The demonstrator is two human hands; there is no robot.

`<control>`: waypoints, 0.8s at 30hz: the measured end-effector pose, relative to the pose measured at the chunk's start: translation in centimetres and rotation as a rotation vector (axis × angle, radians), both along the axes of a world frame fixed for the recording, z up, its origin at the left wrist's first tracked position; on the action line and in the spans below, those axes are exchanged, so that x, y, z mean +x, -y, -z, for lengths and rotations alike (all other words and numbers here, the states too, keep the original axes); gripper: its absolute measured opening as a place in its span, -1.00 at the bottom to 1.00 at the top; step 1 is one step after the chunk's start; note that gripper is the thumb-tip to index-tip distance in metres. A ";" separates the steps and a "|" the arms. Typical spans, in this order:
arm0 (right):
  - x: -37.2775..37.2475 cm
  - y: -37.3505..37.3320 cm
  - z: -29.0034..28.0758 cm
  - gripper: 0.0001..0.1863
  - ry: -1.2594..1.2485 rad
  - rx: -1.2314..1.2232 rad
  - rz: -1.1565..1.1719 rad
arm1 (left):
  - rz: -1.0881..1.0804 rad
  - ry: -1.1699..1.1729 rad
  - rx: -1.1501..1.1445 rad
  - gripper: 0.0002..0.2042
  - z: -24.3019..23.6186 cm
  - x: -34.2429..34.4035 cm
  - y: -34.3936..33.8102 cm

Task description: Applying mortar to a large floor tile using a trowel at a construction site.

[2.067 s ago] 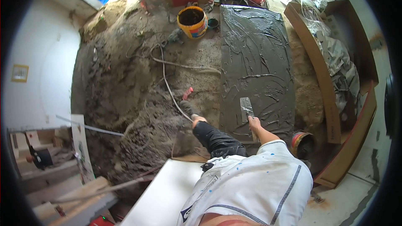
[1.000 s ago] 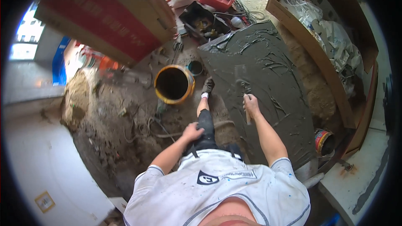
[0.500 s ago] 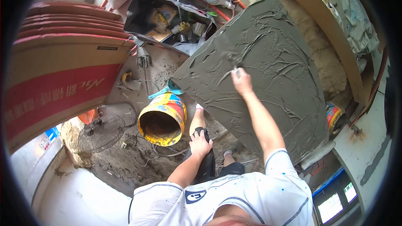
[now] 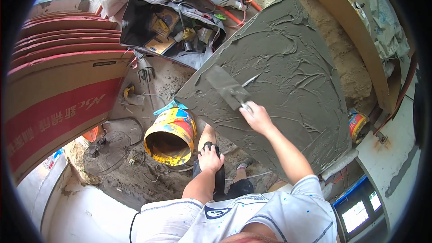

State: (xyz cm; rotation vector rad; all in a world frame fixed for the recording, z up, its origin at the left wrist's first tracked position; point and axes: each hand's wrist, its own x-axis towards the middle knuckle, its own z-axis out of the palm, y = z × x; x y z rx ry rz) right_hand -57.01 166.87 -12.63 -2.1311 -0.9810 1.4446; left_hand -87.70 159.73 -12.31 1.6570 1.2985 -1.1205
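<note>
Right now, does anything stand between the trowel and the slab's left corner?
Nothing visible: only grey coating lies between the trowel in the right hand and that corner. The yellow bucket is off the slab.

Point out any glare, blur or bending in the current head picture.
Head view, centre: the flat grey metal trowel looks slightly smeared, likely by motion; head view, lower right: the bright rectangular window panes wash out to white; head view, upper right: the long brown cardboard strip bows, perhaps partly from the lens; head view, corners: black.

A building site indoors, shown by the mortar-coated slab (image 4: 297, 90), tool bag (image 4: 135, 27) and bucket (image 4: 191, 123).
</note>
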 end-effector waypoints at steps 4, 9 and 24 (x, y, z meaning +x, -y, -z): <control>3.8 -9.1 4.6 -0.56 0.283 -0.028 -0.232 | 0.007 0.005 0.016 -0.26 0.6 -0.7 -0.7; 21.7 -19.7 11.0 -0.56 0.369 0.156 0.133 | -0.002 -0.020 -0.064 -0.23 0.9 -1.1 -2.8; 27.1 -22.3 8.6 -0.60 -0.072 0.286 0.879 | 0.029 0.004 -0.052 -0.28 1.6 1.5 -4.9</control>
